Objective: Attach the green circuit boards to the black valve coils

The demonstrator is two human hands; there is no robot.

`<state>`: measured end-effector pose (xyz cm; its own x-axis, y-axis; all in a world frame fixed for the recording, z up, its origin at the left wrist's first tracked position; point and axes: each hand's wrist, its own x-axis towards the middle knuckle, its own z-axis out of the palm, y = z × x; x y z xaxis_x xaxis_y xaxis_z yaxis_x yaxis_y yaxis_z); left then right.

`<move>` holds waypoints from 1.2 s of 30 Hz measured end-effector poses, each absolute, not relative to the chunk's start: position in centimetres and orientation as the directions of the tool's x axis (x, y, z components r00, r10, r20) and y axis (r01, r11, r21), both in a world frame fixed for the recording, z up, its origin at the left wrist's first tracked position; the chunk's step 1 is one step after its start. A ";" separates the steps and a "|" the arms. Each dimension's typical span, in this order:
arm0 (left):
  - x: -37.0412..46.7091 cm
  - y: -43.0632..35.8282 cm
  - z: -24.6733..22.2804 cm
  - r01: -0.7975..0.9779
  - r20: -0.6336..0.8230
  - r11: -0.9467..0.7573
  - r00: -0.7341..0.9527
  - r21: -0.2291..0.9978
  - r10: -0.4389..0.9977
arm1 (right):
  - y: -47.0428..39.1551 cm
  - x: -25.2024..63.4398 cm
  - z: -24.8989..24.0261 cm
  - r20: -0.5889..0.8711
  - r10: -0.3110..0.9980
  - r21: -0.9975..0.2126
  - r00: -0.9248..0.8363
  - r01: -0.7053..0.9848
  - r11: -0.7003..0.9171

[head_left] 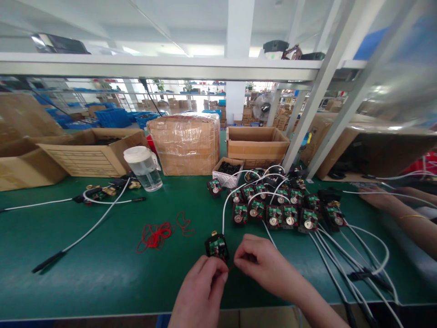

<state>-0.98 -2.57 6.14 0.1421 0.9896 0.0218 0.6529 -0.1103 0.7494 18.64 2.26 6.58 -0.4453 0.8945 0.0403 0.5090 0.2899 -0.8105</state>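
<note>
Near the front edge of the green table, a small black unit with a green circuit board (217,246) has a white cable rising from it. My left hand (205,284) is closed in a pinch just below the unit, on a thin red wire (231,268). To its right, my right hand (261,262) pinches the same wire between thumb and forefinger. The fingertips hide most of the wire. A tangle of red wires (156,236) lies left of the unit, with a few looser strands (185,224) beside it.
Several similar units (274,216) with white cables fill the right side. Behind stand a water jug (143,168), a small box of black parts (228,172) and large cardboard boxes (186,146). More cabled parts (95,195) lie left. Another person's hand (373,197) is at far right.
</note>
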 end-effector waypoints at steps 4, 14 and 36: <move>-1.9 -1.9 6.8 0.653 0.047 -0.101 0.100 0.750 0.994 | 2.9 17.7 7.1 0.072 0.892 -0.823 -0.446 0.479 0.306; -2.9 -0.5 7.8 0.692 0.037 -0.080 0.076 0.717 0.996 | 4.3 16.0 6.5 0.181 0.883 -0.814 -0.433 0.438 0.382; -2.9 1.1 7.2 0.724 0.052 -0.064 0.039 0.687 0.998 | 5.7 15.0 6.6 0.308 0.820 -0.591 -0.483 0.578 0.562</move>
<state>-2.90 1.12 7.23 0.0392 0.9979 0.0515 0.7242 -0.0639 0.6867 15.03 5.69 6.64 -0.4828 0.8198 0.3078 0.5778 0.5624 -0.5915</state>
